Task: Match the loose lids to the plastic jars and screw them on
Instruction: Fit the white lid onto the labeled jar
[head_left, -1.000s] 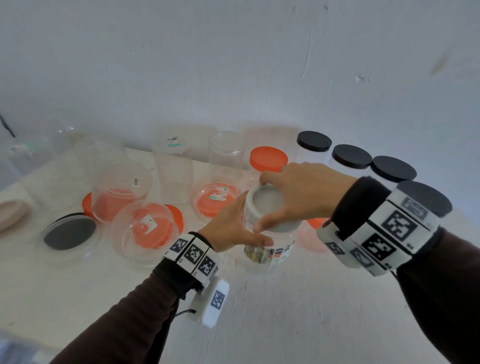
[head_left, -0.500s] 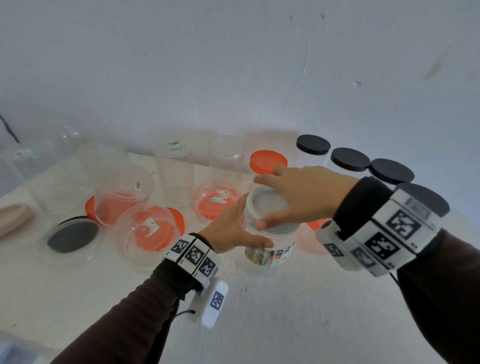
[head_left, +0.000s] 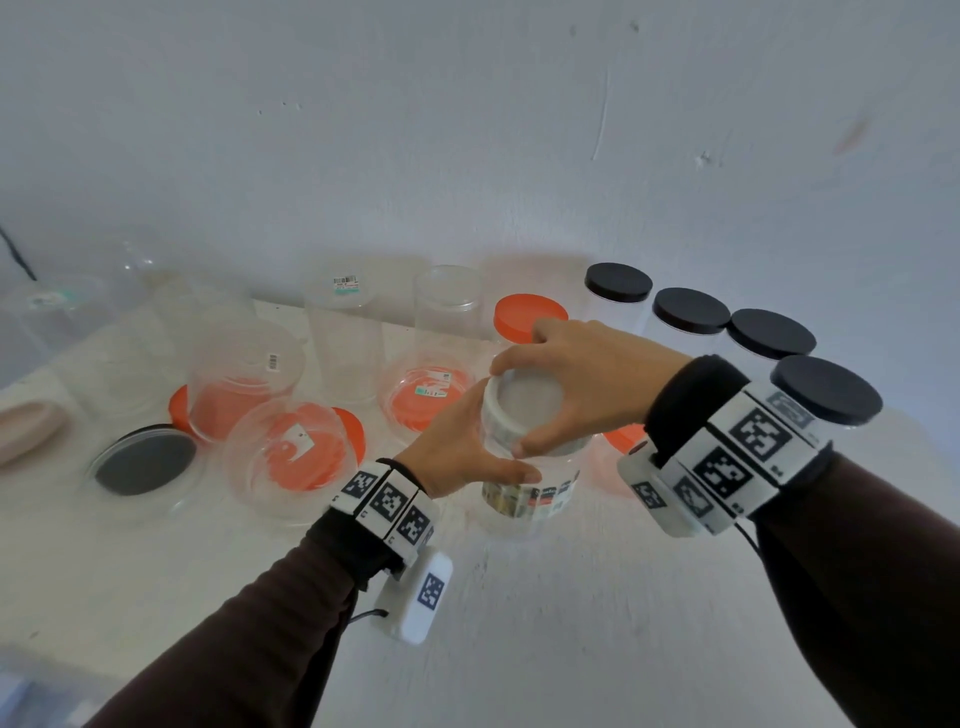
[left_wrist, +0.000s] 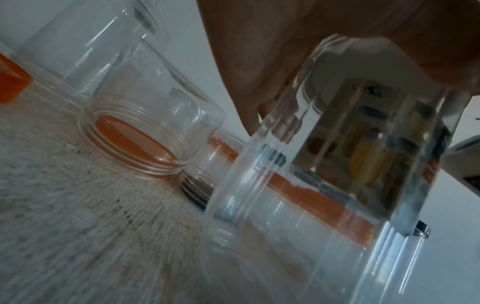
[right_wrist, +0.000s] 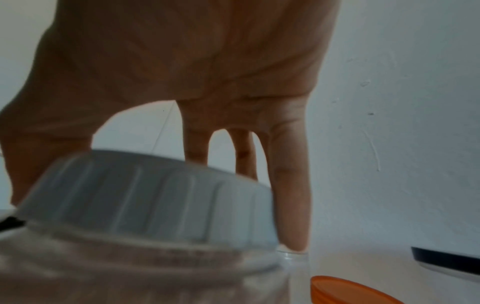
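Now the right hand (head_left: 587, 384) wraps its grip around the white lid (head_left: 524, 410) from above. The lid sits on top of the clear jar (head_left: 530, 488), which stands upright on the tabletop (head_left: 571, 623), held by the left hand (head_left: 457, 452).

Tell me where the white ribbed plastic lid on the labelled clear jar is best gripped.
Grip the white ribbed plastic lid by its ribbed side wall, from above, fingertips spread round the rim as the right hand does. The ribs likely aid grip; the left hand steadies the labelled clear jar.
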